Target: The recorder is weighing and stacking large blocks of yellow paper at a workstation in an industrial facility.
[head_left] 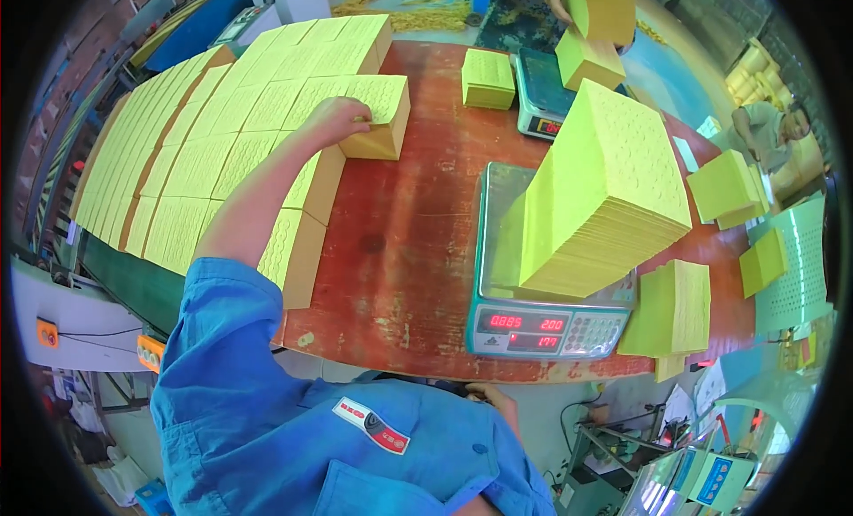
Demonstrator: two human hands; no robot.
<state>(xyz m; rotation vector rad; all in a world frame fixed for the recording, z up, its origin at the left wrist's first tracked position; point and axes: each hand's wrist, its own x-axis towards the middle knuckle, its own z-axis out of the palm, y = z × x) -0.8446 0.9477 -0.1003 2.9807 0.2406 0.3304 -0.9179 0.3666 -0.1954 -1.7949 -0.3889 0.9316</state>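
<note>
My left hand (pixel 336 123) reaches over the near right corner of a large block of yellow embossed paper stacks. Its fingers are bent together at the top of the corner stack (pixel 378 136); anything between them is too small to make out. By the table's front edge, my right hand (pixel 490 399) shows only in part below the tabletop, its fingers mostly hidden. A tall yellow paper stack (pixel 604 196) stands on a digital scale (pixel 553 331) with lit red figures, to the right of the bare tabletop and apart from both hands.
On the red table (pixel 400 250), a second scale (pixel 539 94) bears yellow stacks beside a low stack (pixel 488 76). More stacks (pixel 671 312) line the right edge. Across the table, a co-worker's hand (pixel 555 1) touches a stack; another person (pixel 773 134) is at far right.
</note>
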